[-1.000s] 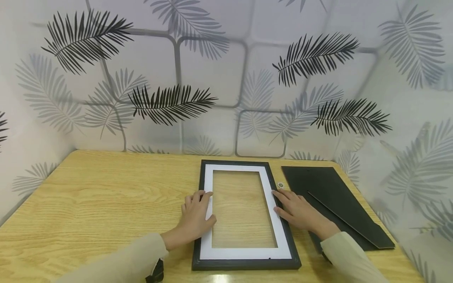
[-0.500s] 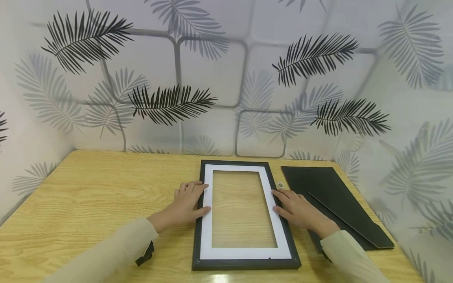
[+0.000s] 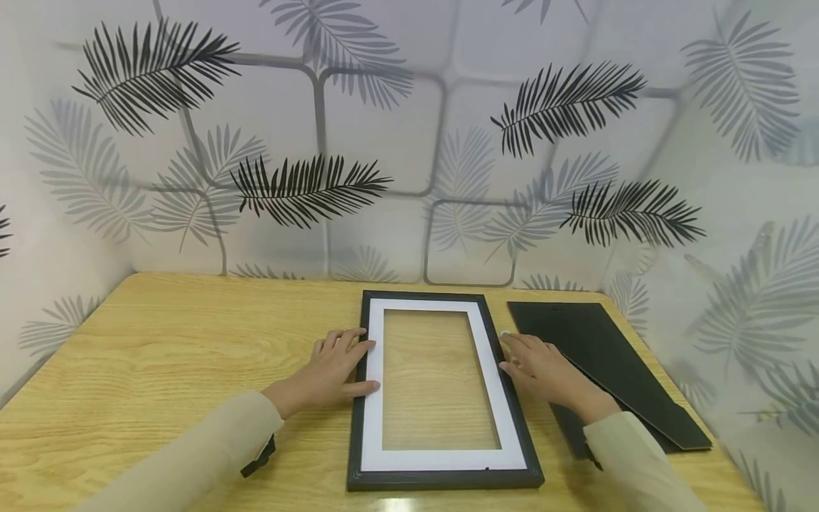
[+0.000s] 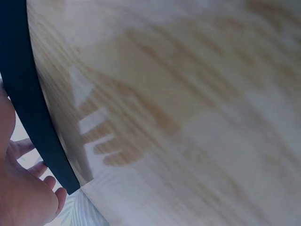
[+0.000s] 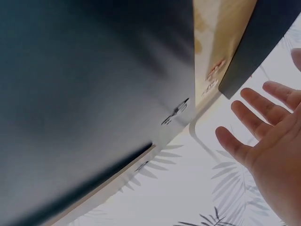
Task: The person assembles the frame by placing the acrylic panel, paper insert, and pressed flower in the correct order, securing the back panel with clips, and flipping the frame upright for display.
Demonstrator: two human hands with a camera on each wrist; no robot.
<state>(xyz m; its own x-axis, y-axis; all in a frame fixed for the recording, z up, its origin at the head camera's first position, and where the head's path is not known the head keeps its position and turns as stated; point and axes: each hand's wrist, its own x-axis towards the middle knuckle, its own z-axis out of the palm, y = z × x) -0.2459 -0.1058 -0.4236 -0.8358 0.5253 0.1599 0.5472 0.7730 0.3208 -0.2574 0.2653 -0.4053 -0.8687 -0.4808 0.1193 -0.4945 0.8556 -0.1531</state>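
Note:
A black picture frame (image 3: 448, 481) with a white mat (image 3: 441, 461) lies flat on the wooden table, its long sides running away from me. My left hand (image 3: 323, 373) rests along its left side, thumb and fingertips touching the border and mat edge. In the left wrist view, the left hand (image 4: 28, 193) shows beside the dark frame side (image 4: 28, 89). My right hand (image 3: 544, 370) is at the frame's right side, fingers spread. The right wrist view shows the right hand (image 5: 277, 136) with fairly straight fingers, apart from the frame side (image 5: 263, 42).
A black backing board (image 3: 563, 323) with a slanting stand leg (image 3: 665, 419) lies to the right, partly behind my right arm. Bare table (image 3: 192, 355) stretches to the left. A leaf-patterned wall (image 3: 384, 242) stands behind the table.
My left hand has drawn back to the left, off the mat's inner edge. My right hand has shifted slightly right, its fingertips leaving the mat. The frame stays put.

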